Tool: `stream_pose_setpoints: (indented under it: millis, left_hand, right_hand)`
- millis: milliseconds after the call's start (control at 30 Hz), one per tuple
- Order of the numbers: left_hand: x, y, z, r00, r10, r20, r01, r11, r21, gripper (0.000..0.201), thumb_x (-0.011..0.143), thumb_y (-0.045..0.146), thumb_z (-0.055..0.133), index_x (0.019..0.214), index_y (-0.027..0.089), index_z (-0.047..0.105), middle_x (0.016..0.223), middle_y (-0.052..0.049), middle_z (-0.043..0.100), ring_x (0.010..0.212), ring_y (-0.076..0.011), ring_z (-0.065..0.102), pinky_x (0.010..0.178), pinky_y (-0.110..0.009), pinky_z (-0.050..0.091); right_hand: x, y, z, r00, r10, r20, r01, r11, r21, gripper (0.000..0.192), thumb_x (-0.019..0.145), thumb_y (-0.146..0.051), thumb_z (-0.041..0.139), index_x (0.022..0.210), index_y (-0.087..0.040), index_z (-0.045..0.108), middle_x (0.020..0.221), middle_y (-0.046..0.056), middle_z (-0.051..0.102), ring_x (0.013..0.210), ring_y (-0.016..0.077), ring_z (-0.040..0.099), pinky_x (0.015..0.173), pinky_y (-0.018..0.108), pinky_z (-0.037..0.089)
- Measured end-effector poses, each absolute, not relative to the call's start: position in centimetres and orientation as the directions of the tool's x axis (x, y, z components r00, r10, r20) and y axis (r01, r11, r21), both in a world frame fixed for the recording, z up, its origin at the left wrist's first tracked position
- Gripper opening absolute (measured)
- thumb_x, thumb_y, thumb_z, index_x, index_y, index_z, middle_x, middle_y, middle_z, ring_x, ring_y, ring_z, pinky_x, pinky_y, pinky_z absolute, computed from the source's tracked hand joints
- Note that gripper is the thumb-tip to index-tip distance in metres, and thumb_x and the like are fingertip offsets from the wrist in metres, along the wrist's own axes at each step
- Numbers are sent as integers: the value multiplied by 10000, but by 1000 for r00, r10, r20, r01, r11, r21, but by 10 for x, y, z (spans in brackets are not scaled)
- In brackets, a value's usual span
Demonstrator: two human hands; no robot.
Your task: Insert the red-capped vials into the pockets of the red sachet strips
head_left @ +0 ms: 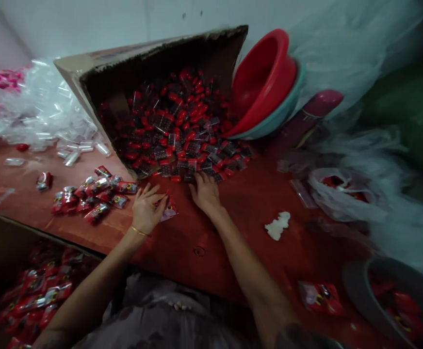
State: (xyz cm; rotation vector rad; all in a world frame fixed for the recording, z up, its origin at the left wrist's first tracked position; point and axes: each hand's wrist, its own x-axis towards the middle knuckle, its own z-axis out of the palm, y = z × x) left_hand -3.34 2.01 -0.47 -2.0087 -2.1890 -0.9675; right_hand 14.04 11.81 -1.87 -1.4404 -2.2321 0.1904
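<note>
A cardboard box lies tipped on its side on a red-brown table, and a heap of small red and black items spills from it. My right hand rests palm down at the front edge of that heap, fingers touching the items. My left hand holds a small clear packet with red contents flat against the table. A gold bangle sits on my left wrist. To the left lies a small pile of filled packets.
Red and teal basins lean behind the box. Clear empty packets pile up at the back left. A box of filled packets sits at lower left, a grey bowl at lower right, plastic bags and a white scrap to the right.
</note>
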Motion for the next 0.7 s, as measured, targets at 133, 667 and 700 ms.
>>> stream_pose_setpoints:
  millis: [133, 667, 700]
  left_hand:
    - [-43, 20, 5, -143, 888, 436, 889, -79, 451, 221, 812, 352, 509, 860, 266, 707, 1132, -40, 654, 1166, -246, 518, 988, -466, 377]
    - [-9, 25, 5, -140, 904, 404, 667, -215, 713, 281, 812, 336, 533, 1036, 206, 642, 1151, -81, 640, 1165, -266, 509, 1009, -466, 334]
    - [-9, 26, 5, -172, 935, 311, 548, -171, 819, 312, 808, 367, 533, 1046, 192, 634, 1100, -85, 661, 1087, -255, 562, 946, -431, 402]
  right_hand:
    - [131, 126, -41, -465, 849, 249, 811, 522, -264, 401, 842, -125, 392, 1219, -150, 528, 1301, 146, 505, 1201, 301, 402, 971, 490, 301]
    - [99, 23, -16, -19, 998, 62, -1, 62, -998, 260, 845, -380, 457, 790, -173, 606, 726, 13, 632, 705, 139, 580, 688, 258, 488]
    - [102, 24, -17, -21, 998, 61, 6, 61, -998, 260, 842, -378, 457, 779, -173, 604, 715, 13, 627, 681, 136, 576, 664, 253, 488]
